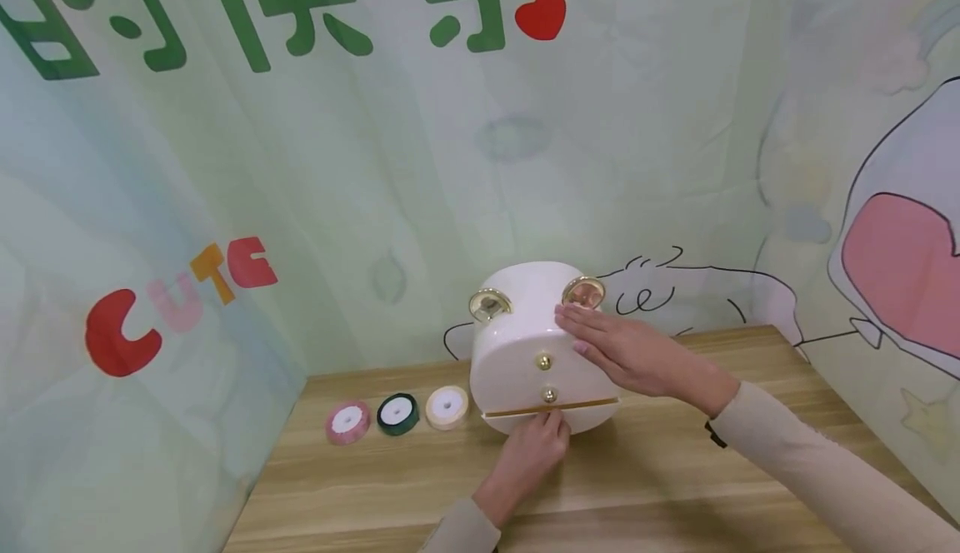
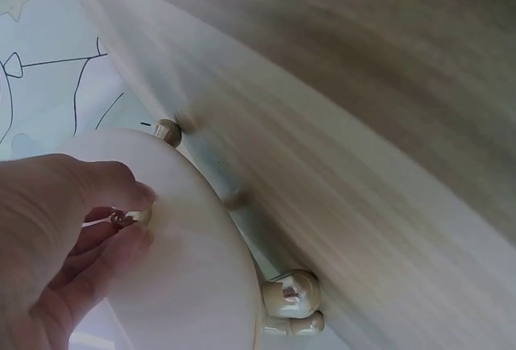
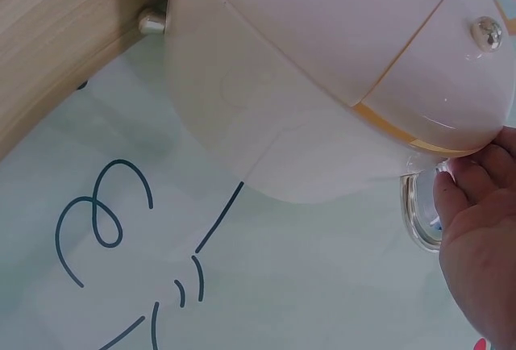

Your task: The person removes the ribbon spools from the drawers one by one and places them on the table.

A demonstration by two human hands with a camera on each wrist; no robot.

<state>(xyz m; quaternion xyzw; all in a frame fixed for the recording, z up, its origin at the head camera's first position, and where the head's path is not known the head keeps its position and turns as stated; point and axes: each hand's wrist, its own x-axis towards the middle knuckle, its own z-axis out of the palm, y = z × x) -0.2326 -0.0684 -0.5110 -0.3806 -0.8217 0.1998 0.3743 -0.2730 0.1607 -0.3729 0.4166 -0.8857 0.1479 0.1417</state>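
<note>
A glossy white rounded drawer box [image 1: 543, 311] stands on the wooden table, with gold rings on its top and gold knobs on its front. My left hand [image 1: 534, 450] is at the lowest drawer, whose top edge shows a gold-brown gap across the front. In the left wrist view, thumb and fingers pinch a small shiny knob [image 2: 139, 217] on the white front. My right hand [image 1: 633, 351] rests with straight fingers on the box's top right side, just below the right gold ring [image 1: 583, 293]. The right wrist view shows those fingers against the box's curved edge.
Left of the box, three ribbon spools lie in a row: pink [image 1: 348, 422], dark green [image 1: 397, 414] and cream [image 1: 447, 408]. A printed curtain [image 1: 420, 203] hangs behind and at both sides of the wooden table [image 1: 337, 495]. Small gold feet [image 3: 151, 21] carry the box.
</note>
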